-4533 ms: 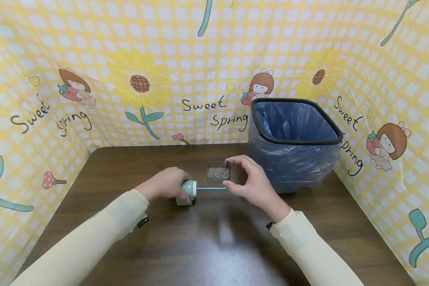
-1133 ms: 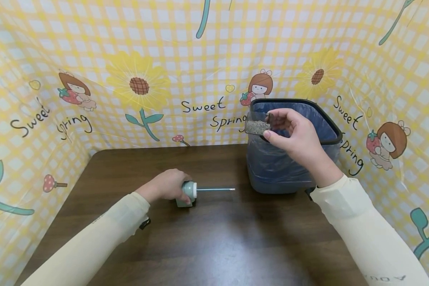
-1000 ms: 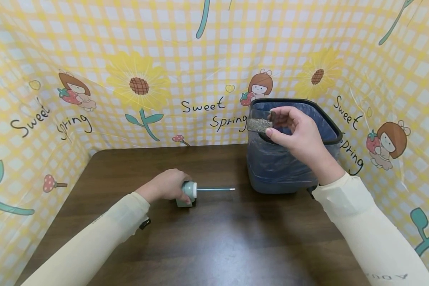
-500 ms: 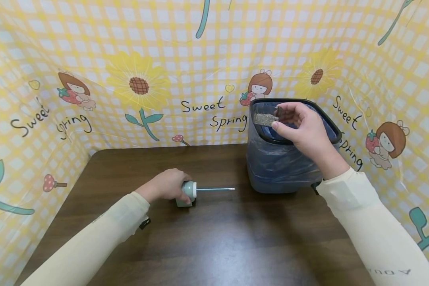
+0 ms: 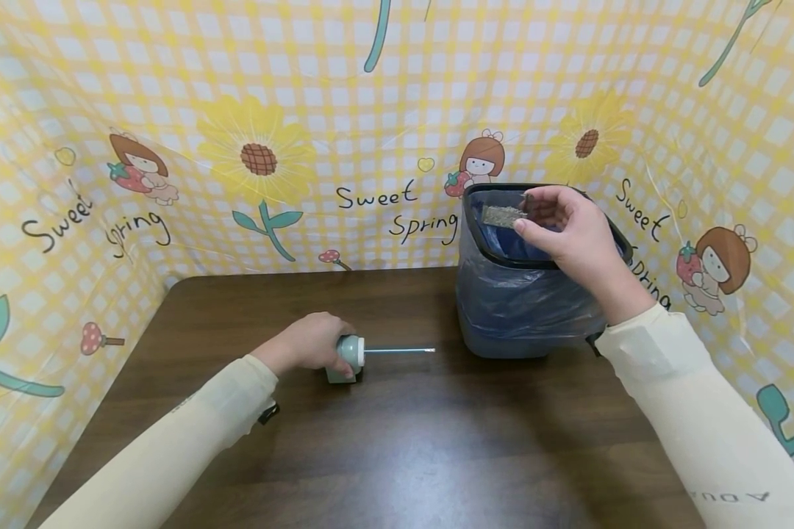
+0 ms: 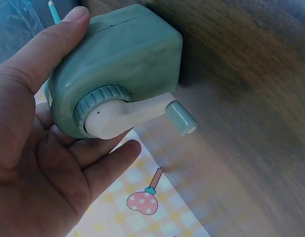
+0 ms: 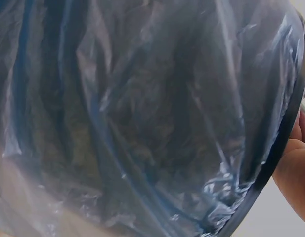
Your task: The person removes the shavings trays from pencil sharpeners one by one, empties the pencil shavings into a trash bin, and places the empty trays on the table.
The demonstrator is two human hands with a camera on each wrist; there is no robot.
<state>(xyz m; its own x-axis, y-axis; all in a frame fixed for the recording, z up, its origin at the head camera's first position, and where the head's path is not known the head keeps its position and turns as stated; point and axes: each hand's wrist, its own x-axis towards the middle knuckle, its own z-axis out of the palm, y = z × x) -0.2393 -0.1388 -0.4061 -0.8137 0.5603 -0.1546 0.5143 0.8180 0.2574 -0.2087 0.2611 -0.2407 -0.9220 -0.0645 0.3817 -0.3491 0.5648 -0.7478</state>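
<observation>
A green crank pencil sharpener rests on the table in my left hand, thumb and fingers gripping its body. Its white crank with a green knob shows in the left wrist view. From its front sticks a thin blue pencil, pointing right. My right hand pinches a small clear shavings drawer above the mouth of the trash bin. Grey-brown shavings sit in the drawer, which looks tilted. In the right wrist view the bin's liner hides most of the drawer and hand.
The bin has a black rim and a bluish plastic liner, and stands at the table's back right. A dark wooden table lies below. Yellow checked cloth hangs around its back and sides.
My right hand has carried the shavings drawer from beside the sharpener up and right, over the bin, drifting further right in the last second. The left hand and sharpener have hardly moved.
</observation>
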